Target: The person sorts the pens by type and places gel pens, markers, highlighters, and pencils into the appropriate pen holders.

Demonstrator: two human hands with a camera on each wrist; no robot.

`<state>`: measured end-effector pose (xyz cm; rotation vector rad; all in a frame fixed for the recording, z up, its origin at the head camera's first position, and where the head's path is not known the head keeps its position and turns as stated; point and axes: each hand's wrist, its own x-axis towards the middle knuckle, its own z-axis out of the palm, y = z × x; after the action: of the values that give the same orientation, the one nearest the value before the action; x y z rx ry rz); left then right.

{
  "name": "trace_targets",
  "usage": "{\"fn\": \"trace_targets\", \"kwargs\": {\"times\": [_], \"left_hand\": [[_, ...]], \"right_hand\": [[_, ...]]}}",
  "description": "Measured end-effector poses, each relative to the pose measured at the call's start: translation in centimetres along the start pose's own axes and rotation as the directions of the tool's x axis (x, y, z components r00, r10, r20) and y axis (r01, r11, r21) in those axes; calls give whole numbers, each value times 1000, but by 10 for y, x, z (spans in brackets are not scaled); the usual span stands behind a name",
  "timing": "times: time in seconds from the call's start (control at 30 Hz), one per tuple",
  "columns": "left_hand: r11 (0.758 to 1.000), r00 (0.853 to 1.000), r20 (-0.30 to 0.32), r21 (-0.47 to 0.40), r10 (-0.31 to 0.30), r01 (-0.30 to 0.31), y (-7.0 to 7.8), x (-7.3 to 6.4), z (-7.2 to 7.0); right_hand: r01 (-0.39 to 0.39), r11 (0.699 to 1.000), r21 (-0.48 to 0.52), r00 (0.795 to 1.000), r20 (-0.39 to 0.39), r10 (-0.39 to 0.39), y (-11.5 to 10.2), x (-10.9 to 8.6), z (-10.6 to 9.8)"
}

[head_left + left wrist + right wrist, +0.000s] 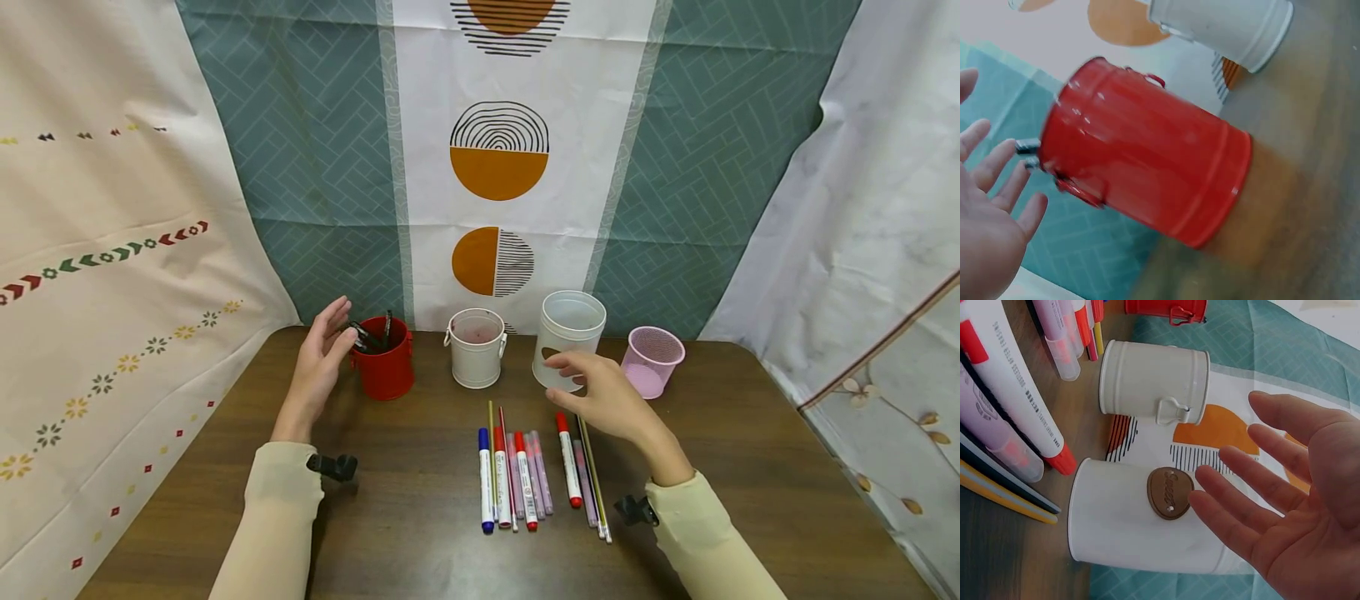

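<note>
My left hand (315,371) is held just left of the red bucket (386,379), fingers extended and holding nothing. Several black pens (387,329) stick up out of this bucket. In the left wrist view, the spread fingers of the left hand (991,212) are near the bucket's rim; whether they touch it I cannot tell. My right hand (607,400) hovers in front of the tall white can (573,321), its palm bare and its fingers loosely bent. The right wrist view shows a brown oval label (1171,494) on that can (1116,519).
A small cream bucket (476,354) and a pink mesh cup (651,362) stand in the back row. Before them lie a blue marker (486,483), red-capped markers (568,462), several pinkish pens (540,475) and thin pencils (591,471). Patterned cloth (322,150) hangs behind the table.
</note>
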<state>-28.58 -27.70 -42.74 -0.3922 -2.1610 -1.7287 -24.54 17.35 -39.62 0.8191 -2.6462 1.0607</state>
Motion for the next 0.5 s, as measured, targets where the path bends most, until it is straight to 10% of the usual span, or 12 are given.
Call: {"fn": "trace_targets", "kwargs": {"times": [0.5], "left_hand": [[981, 992, 41, 145, 122, -126, 47, 1, 27]], "right_hand": [[18, 1000, -9, 1000, 12, -18, -5, -2, 2]]}}
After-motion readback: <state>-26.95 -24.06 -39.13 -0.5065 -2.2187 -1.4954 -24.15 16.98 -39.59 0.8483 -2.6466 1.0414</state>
